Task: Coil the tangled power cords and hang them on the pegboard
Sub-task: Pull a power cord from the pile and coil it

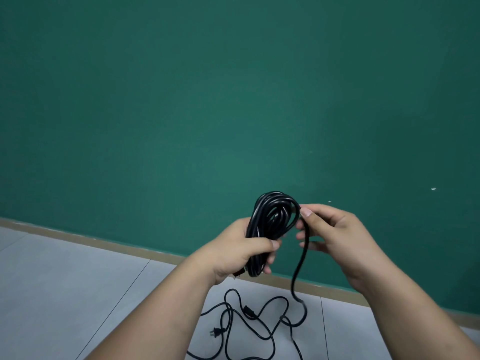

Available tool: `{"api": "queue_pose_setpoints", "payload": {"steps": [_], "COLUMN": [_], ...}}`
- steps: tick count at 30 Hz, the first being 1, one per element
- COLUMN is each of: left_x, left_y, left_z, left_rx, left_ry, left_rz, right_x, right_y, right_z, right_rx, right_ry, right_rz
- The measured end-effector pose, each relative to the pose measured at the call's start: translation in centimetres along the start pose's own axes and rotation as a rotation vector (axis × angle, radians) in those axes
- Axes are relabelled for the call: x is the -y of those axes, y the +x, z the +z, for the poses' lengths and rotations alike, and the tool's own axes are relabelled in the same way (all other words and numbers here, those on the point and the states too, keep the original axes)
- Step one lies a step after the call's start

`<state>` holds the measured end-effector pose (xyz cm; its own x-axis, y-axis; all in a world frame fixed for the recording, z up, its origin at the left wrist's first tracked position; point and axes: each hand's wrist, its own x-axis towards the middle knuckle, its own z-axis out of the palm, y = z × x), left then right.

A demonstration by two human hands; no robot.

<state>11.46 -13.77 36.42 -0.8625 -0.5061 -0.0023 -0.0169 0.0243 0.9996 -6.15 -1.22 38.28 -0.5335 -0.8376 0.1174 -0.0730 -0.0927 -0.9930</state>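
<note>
A bundle of black power cord, the coil (272, 224), is held up in front of the green wall (207, 100), its loops standing roughly upright with the top arching above both hands. The left hand (241, 253) grips the lower half of the coil. Its fingers are curled fully round the gathered loops, the thumb lies across the front of them, and the fingertips show on the far side. The bottom of the bundle pokes out below the palm. Just to the right, the right hand (335, 235) pinches a single trailing strand (298, 268) between the thumb (306, 212) and the first finger, close against the upper edge of the coil. Its other fingers are loosely bent and spread beneath the pinch. From there the strand drops in a slack curve to the tangled cords (249, 323) lying in overlapping loops on the tiled floor (65, 281), where a two-pronged plug (217, 331) rests at the left side of the heap. Both forearms reach in from the bottom corners and converge at the middle, with wrists slightly raised. A tan baseboard (104, 241) runs along the foot of the wall behind the hands.
</note>
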Motion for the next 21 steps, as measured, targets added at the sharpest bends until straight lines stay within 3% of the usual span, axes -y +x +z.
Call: {"api": "queue_pose_setpoints", "payload": {"steps": [7,12,15,21], "left_x": [0.4,0.4,0.1,-0.4], "left_y": [0.3,0.2,0.0,0.2], "left_z": [0.8,1.3,1.4,1.4], "left_rx": [-0.114,-0.069,-0.051,-0.153], "left_ry": [0.0,-0.122,-0.195,-0.24], "left_rz": [0.041,0.02,-0.008,-0.041], "right_x": [-0.6,-1.6,-1.9,-2.5], "right_y": [-0.4,-0.1,0.1,0.5], "right_z": [2.0,2.2,2.2,2.7], "right_rx": [-0.05,-0.135,-0.171,-0.084], "right_ry": [0.009,-0.275,-0.296,-0.324], "right_rz": [-0.038,-0.163,-0.188,-0.161]}}
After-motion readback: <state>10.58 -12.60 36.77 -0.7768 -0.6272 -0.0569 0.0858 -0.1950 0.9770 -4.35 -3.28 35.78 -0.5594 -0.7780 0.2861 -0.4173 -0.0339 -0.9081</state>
